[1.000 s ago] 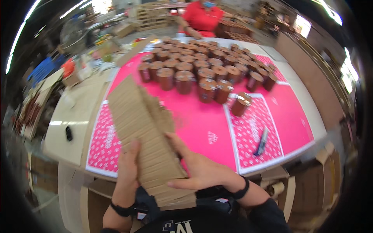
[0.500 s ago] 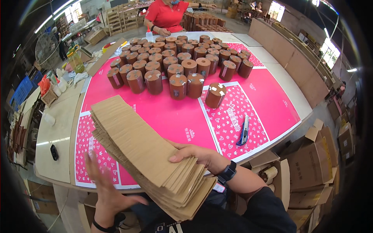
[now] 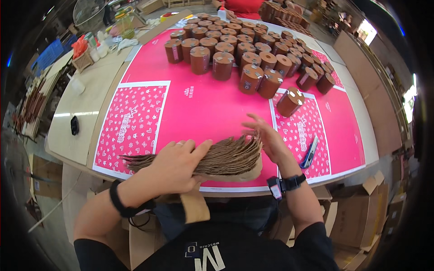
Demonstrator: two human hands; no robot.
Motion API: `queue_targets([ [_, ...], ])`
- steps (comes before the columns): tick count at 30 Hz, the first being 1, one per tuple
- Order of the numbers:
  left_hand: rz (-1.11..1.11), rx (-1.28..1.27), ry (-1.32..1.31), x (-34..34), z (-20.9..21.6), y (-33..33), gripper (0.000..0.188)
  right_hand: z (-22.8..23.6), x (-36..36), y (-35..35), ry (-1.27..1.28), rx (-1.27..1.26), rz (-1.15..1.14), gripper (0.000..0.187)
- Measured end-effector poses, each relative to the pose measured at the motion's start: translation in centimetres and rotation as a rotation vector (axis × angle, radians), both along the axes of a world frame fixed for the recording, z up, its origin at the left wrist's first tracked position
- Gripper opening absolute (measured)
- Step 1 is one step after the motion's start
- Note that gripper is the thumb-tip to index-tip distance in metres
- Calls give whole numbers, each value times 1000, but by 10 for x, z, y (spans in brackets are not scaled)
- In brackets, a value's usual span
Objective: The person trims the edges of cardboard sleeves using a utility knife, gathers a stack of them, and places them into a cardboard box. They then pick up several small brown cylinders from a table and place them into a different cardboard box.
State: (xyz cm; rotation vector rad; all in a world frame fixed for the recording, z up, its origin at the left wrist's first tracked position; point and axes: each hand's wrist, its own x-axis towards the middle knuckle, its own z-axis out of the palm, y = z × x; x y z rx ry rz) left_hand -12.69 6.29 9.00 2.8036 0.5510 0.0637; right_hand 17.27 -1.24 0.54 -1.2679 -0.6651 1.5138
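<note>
Workshop, with one broad pale surface (image 3: 68,147) and a pink printed sheet (image 3: 217,106) spread over its middle. Entries run outward from my side.

Item: one tan cardboard flap (image 3: 196,207), hanging below the left hand; to my mind the piece to tuck in before any squaring.

Item: left hand (image 3: 174,166), clamped over the cardboard stack (image 3: 230,158). The stack lies along the near edge, ragged edges up, left end splayed; whether it rests on the sheet I cannot tell. I would grip it evenly, without bending the strips.

Item: right hand (image 3: 273,142), fingers spread at the stack's right end; contact unclear. I judge a flat palm best there, to press the ends level.

Item: utility knife (image 3: 309,154), to the right, well apart from the stack; I would steer the wrist clear of it.

Item: one brown cylinder (image 3: 290,103), forward of its group.

Item: many brown cylinders (image 3: 223,66), standing in a crowd beyond.

Item: co-worker in a red top (image 3: 244,6), far edge.
</note>
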Motion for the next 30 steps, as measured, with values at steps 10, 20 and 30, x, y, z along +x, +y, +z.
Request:
queue_targets([
  [10,50,185,26,27,-21,-15,110,-6,-56,-26,-226,277,-248,55],
  [20,110,103,82,32,-22,-5,102,21,-39,-69,-766,439,153,107],
  [30,65,208,28,42,-32,-28,110,-3,-86,-62,-982,527,-117,98],
])
